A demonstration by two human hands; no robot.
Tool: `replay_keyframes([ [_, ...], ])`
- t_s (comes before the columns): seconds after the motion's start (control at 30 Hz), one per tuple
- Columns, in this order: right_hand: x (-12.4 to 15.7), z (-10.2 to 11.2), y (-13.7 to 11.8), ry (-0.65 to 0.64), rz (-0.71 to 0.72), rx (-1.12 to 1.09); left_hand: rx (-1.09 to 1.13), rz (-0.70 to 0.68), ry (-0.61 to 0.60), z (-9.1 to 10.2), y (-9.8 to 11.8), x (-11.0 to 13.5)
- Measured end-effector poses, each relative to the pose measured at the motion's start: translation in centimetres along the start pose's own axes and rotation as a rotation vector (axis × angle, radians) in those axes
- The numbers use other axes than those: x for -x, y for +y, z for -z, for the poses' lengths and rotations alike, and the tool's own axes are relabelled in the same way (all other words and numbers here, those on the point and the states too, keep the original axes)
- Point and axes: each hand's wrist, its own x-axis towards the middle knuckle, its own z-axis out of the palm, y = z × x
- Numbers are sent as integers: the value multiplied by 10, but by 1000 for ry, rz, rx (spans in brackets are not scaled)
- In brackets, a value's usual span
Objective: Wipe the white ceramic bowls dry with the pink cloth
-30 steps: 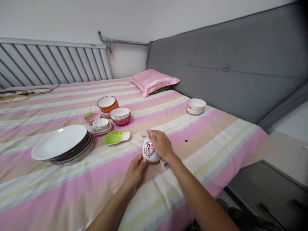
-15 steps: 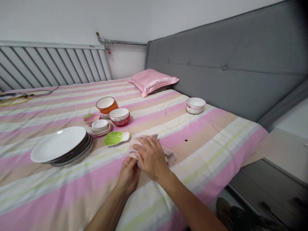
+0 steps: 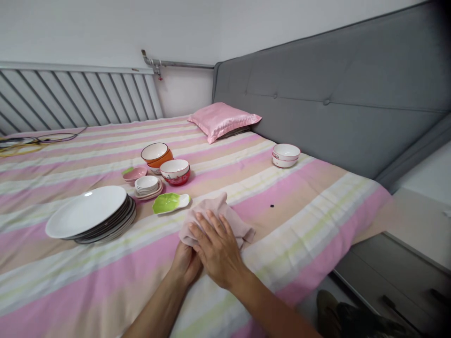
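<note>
A beige-pink cloth point(image 3: 225, 217) lies bunched over a lump on the striped bed sheet point(image 3: 310, 206). My right hand point(image 3: 214, 246) rests on top of the cloth with its fingers stretched out and spread. My left hand point(image 3: 185, 265) sits just below and to the left, its fingers curled in under the cloth and under my right hand. The small painted bowl seen earlier is hidden under the cloth. A green leaf-shaped dish point(image 3: 170, 202) lies just beyond the cloth.
A stack of large white plates point(image 3: 89, 212) is at the left. Behind it are small saucers point(image 3: 147, 185), a pink dish point(image 3: 134, 173), orange bowls point(image 3: 156, 154) and a red bowl point(image 3: 175, 171). Two white bowls point(image 3: 286, 155) sit near the grey headboard point(image 3: 334, 94). A pink pillow point(image 3: 223, 119) is farther back.
The painted bowl was visible between both hands a second ago; the cloth now covers it. My right hand has slid nearer and flattened on top of the cloth.
</note>
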Motion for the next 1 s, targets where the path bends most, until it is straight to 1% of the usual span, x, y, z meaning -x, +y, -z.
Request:
replay_keyframes([
  [0.1, -11, 10, 0, -7, -99, -33, -42, 0, -24, 1, -4, 1],
  [0.17, -19, 15, 2, -6, -157, -40, -100, -24, -52, 3, -7, 0],
  [0.27, -33, 21, 9, -28, -237, -66, -201, -70, -130, 5, -8, -2],
  [0.37, -49, 25, 21, -109, -344, -163, -244, -84, -219, 7, -8, -3],
  [0.43, -58, 25, 31, -178, -442, -311, -254, -69, -235, 8, -7, -3],
  [0.53, -66, 20, 49, -260, -654, -679, -250, -54, -163, 9, -8, -3],
  [0.6, -67, 14, 59, -273, -754, -830, -238, -55, -103, 8, -9, -3],
  [0.7, -63, 5, 69, -268, -879, -954, -239, -49, -76, 4, -9, -2],
  [0.87, -48, -7, 76, -292, -1134, -1187, -234, -37, -50, -2, -7, 0],
  [1.0, -38, -13, 76, -234, -1223, -1330, -213, -26, -5, -5, -4, 1],
])
